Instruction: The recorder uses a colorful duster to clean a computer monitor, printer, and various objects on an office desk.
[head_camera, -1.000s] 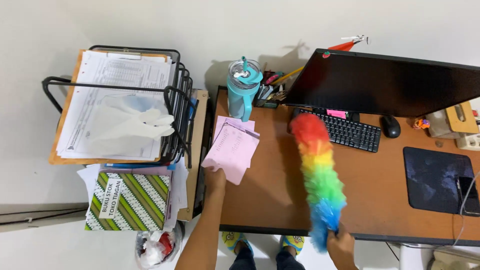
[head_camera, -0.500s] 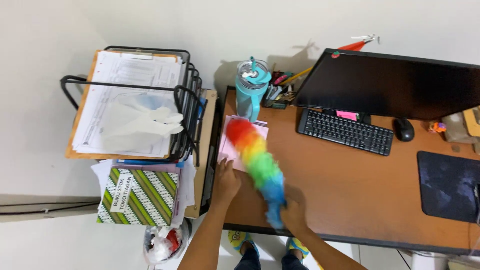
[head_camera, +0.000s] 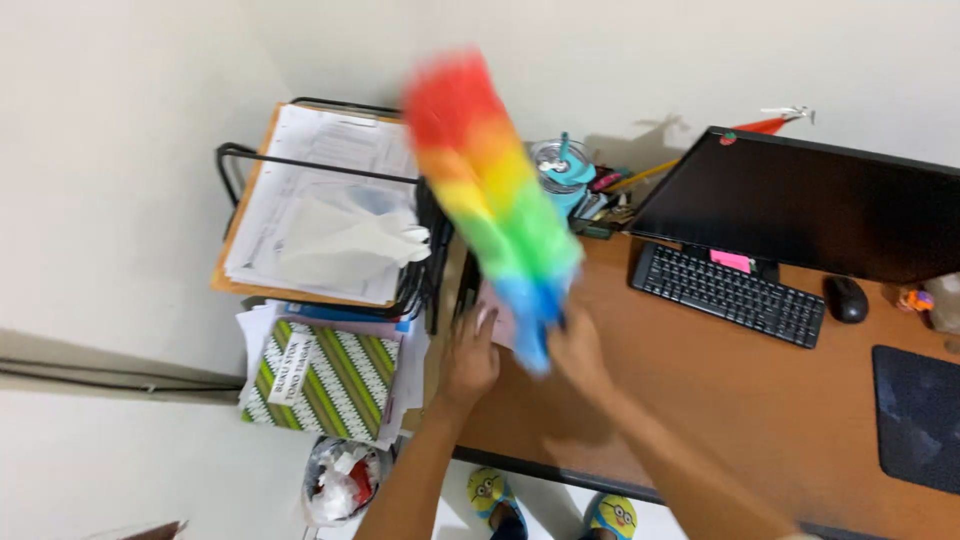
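2 hands (head_camera: 470, 358) on desk, blurred rainbow duster (head_camera: 492, 185) hiding pink papers (head_camera: 497, 318)

1. One rainbow duster (head_camera: 490, 190) (blurred).
2. Two hands: left hand (head_camera: 470, 355), right hand (head_camera: 578, 350).
3. One monitor (head_camera: 810, 205), one keyboard (head_camera: 728, 293), one mouse (head_camera: 846, 298).
4. One teal tumbler (head_camera: 562, 172).
5. One white glove (head_camera: 350, 240).
6. One wire tray (head_camera: 300, 165).
7. Two yellow slippers (head_camera: 487, 492).

The room was evenly and brightly lit, with soft shadows thrown on the wall behind the monitor (head_camera: 810, 205). The duster (head_camera: 490, 190) was smeared by motion blur, and the whole frame looked slightly soft.
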